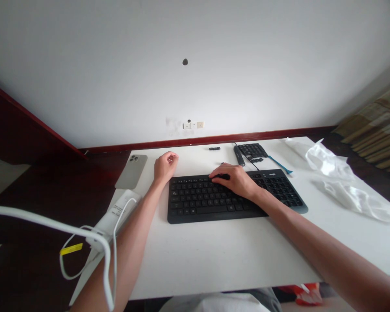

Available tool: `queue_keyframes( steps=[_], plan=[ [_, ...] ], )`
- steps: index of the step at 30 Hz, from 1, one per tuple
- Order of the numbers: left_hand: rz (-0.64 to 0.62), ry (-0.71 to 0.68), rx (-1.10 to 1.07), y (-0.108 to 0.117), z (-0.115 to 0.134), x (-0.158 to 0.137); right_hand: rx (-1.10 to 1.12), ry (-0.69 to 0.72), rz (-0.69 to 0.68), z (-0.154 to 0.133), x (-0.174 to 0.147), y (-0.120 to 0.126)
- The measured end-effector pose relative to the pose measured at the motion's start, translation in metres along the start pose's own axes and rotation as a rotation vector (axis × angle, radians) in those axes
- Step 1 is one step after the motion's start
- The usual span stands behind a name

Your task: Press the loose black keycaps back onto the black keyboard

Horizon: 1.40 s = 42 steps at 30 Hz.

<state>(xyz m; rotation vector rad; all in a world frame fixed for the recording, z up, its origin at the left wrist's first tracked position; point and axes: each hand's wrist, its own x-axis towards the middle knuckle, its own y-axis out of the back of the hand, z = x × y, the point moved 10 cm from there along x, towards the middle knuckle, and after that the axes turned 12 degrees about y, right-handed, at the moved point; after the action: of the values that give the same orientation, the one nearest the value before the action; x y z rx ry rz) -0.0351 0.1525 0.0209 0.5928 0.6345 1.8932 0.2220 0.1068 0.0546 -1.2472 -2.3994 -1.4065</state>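
Note:
A black keyboard [211,209] lies on the white table, its right-hand section showing sockets without keycaps. My right hand [235,178] is over its upper middle, thumb and forefinger brought together at the top row of keys; whatever is between the tips is too small to make out. Just beyond the keyboard's upper left corner, my left hand [165,168] rests with curled fingers, and any small thing inside is hidden. Loose black keycaps [253,151] sit grouped behind the keyboard, and a short row of keycaps [215,148] lies farther left.
A blue-handled brush [281,165] and a black stick-shaped piece [239,156] lie behind the keyboard. Crumpled clear plastic [328,160] covers part of the right side. On the left are a phone [131,171], a white power strip [117,212] and a white cable [52,223] crossing my left forearm.

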Motion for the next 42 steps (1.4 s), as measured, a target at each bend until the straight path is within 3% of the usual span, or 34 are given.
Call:
queue_keyframes(
  steps=[13,31,42],
  plan=[
    [-0.003,-0.015,-0.012,0.001,0.002,-0.002,0.044,-0.073,-0.009,0.01,-0.001,-0.001],
    [-0.007,-0.033,0.015,-0.003,-0.001,0.0,-0.057,0.12,-0.069,-0.012,0.003,-0.003],
    [-0.008,-0.027,0.023,-0.002,0.0,-0.002,-0.031,0.106,-0.045,-0.012,0.004,-0.001]
  ],
)
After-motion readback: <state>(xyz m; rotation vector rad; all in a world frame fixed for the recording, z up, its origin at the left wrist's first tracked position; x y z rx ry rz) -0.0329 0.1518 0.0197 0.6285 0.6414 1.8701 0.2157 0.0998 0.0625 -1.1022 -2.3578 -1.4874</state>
